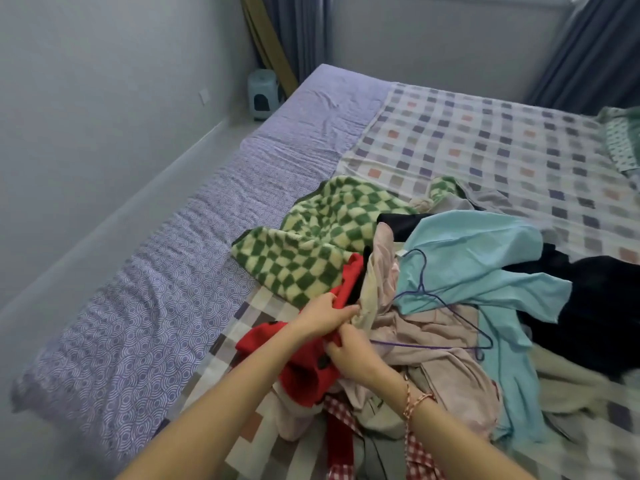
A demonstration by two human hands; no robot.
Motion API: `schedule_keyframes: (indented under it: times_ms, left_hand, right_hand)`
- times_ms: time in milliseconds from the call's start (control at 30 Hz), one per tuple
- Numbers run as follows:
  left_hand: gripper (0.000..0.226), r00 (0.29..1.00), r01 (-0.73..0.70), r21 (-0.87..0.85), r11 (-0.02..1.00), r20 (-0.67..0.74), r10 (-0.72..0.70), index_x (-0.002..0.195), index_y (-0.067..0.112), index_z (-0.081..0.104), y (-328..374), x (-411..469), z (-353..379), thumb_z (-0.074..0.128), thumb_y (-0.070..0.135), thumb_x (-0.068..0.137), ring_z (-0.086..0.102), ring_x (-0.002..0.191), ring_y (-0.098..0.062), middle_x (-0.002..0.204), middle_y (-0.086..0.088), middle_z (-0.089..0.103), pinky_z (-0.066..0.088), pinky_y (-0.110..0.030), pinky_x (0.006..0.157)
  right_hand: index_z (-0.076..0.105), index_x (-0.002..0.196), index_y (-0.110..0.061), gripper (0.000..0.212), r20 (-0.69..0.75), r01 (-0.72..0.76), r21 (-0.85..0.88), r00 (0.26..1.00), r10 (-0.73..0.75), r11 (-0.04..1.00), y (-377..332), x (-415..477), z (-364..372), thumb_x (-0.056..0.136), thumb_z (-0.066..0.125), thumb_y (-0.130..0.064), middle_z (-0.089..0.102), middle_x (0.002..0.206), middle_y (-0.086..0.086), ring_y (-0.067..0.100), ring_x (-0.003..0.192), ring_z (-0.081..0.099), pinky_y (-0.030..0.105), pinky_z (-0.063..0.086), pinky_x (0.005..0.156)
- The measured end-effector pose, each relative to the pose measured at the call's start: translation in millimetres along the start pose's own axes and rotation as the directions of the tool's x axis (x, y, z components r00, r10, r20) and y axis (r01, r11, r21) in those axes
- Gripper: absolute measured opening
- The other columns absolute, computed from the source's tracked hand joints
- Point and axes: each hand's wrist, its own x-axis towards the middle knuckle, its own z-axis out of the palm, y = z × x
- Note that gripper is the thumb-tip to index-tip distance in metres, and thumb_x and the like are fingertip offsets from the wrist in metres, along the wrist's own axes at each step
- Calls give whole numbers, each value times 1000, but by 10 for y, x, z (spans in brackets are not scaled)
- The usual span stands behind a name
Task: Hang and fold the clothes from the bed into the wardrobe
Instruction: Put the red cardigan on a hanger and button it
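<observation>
A heap of clothes lies on the bed. Both hands work at a red garment at the heap's near left. My left hand grips its upper edge, and just below it my right hand pinches the same red cloth. A purple wire hanger lies on a light blue shirt and a pale pink garment. Behind the hands is a green-and-cream checked fleece. Dark clothes lie to the right. No wardrobe is in view.
The bed has a checked sheet and a purple patterned strip along its left side. A grey wall and floor gap run on the left. A small light blue stool stands in the far corner beside curtains.
</observation>
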Motion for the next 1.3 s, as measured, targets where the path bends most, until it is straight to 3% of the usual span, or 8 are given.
schedule_keyframes:
  times_ms: [100, 167, 267, 400, 533, 767, 1100, 1300]
  left_hand:
    - [23, 999, 15, 92, 996, -38, -12, 69, 13, 48, 72, 127, 28, 46, 12, 92, 57, 80, -26, 79, -10, 57, 35, -30, 59]
    - [25, 997, 33, -107, 994, -63, -40, 72, 10, 53, 51, 214, 29, 41, 4, 94, 56, 56, -12, 70, -11, 53, 38, -24, 50]
    - [19, 983, 87, -366, 927, -121, -141, 96, 8, 58, -40, 276, 3, 40, 2, 96, 47, 36, 0, 63, -1, 48, 32, -9, 36]
    - [26, 956, 186, -548, 816, -92, -279, 112, -2, 61, -229, 390, -10, 46, 13, 97, 51, 34, 1, 60, -1, 60, 42, -15, 42]
    - [24, 946, 232, -611, 757, -40, -323, 93, 5, 65, -281, 473, -52, 51, 24, 95, 55, 37, -7, 56, -2, 64, 45, -18, 44]
    - [26, 962, 253, -629, 735, 86, -258, 88, 7, 68, -295, 594, -42, 65, 32, 85, 59, 71, -21, 85, -13, 67, 47, -28, 67]
    - [13, 961, 217, -624, 751, 2, -276, 84, 10, 65, -279, 563, -506, 54, 13, 92, 59, 41, -8, 53, 0, 66, 46, -15, 45]
    - [14, 984, 115, -589, 800, -41, -171, 90, 9, 66, -93, 211, -878, 52, 13, 93, 61, 47, -10, 58, -1, 67, 48, -19, 56]
  right_hand:
    - [61, 96, -10, 7, 13, 45, 61, 999, -46, 997, 126, -71, -95, 90, 56, -11, 64, 90, 8, 13, 82, 61, 29, 44, 73]
    - [61, 93, -13, 5, -26, 3, 227, 1000, 3, 974, 316, -26, -276, 91, 58, -11, 62, 81, 1, -4, 62, 56, 21, 46, 65]
    - [65, 90, -9, 7, -243, -99, 266, 956, 166, 959, 703, 134, -631, 89, 59, -6, 63, 78, 2, 5, 69, 60, 23, 45, 69]
    - [57, 115, -1, 29, -375, -372, 100, 845, 382, 923, 1249, 357, -1057, 89, 55, -13, 64, 108, 17, 32, 102, 60, 34, 45, 89]
    - [46, 130, -3, 43, -373, -390, -190, 878, 301, 901, 1389, 576, -1222, 91, 54, -22, 57, 125, 18, 35, 116, 52, 39, 42, 96]
    - [55, 114, -11, 44, -357, -469, -481, 876, 323, 740, 1398, 980, -1180, 95, 39, -48, 59, 121, 12, 31, 114, 51, 39, 38, 92]
    - [53, 56, -17, 43, -136, -233, -134, 967, 215, 963, 1033, 750, -1424, 95, 51, -36, 51, 57, -2, 16, 60, 50, 28, 35, 58]
    - [53, 55, -16, 43, -172, -166, -292, 978, 119, 942, 392, 367, -1963, 93, 53, -37, 51, 55, -4, 9, 55, 48, 24, 36, 56]
